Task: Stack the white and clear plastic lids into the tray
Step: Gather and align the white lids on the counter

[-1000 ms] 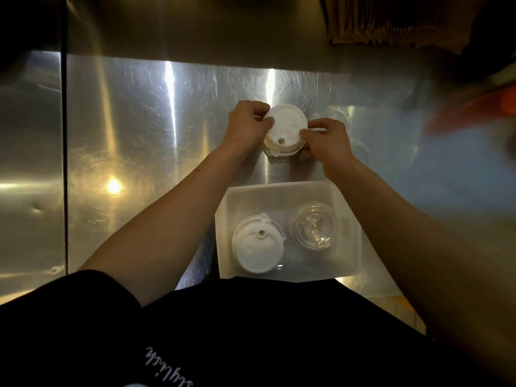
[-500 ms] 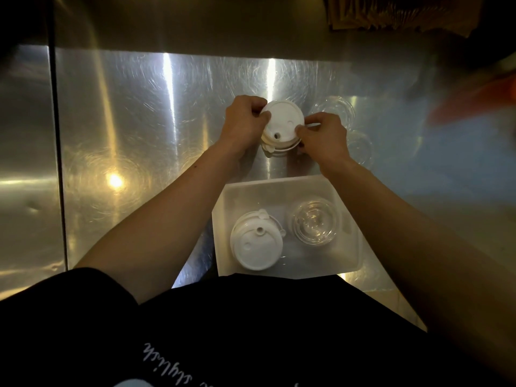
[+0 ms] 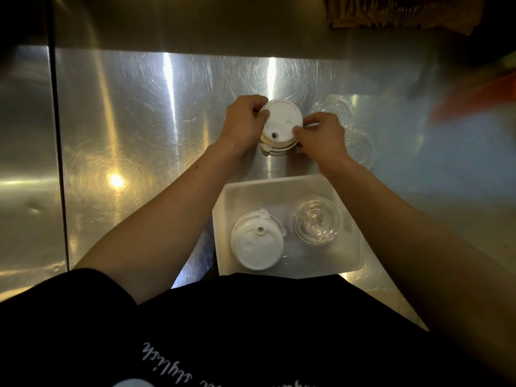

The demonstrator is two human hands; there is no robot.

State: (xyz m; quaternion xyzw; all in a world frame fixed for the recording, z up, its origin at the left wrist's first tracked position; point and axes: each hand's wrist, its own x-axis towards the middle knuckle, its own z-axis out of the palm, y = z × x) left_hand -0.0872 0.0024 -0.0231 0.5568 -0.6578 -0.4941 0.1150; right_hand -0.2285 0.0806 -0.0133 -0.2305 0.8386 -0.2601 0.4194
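Observation:
A small stack of white lids [image 3: 282,121] sits on the steel counter beyond the tray. My left hand [image 3: 244,122] grips its left rim and my right hand [image 3: 321,138] pinches its right rim. The white plastic tray [image 3: 279,188] lies near me. Inside it, a stack of white lids [image 3: 258,244] is on the left and a stack of clear lids [image 3: 315,220] on the right. Two loose clear lids rest on the counter right of my hands, one farther [image 3: 336,107] and one nearer [image 3: 360,146].
The steel counter [image 3: 153,121] has a seam [image 3: 58,163] running down its left side. Brown cardboard [image 3: 391,12] stands at the back right. A blurred orange and blue shape [image 3: 472,107] lies at the far right. My black shirt fills the bottom.
Both hands stay on the white lid stack. The top lid has turned slightly, its hole now nearer me; the view shifted a little.

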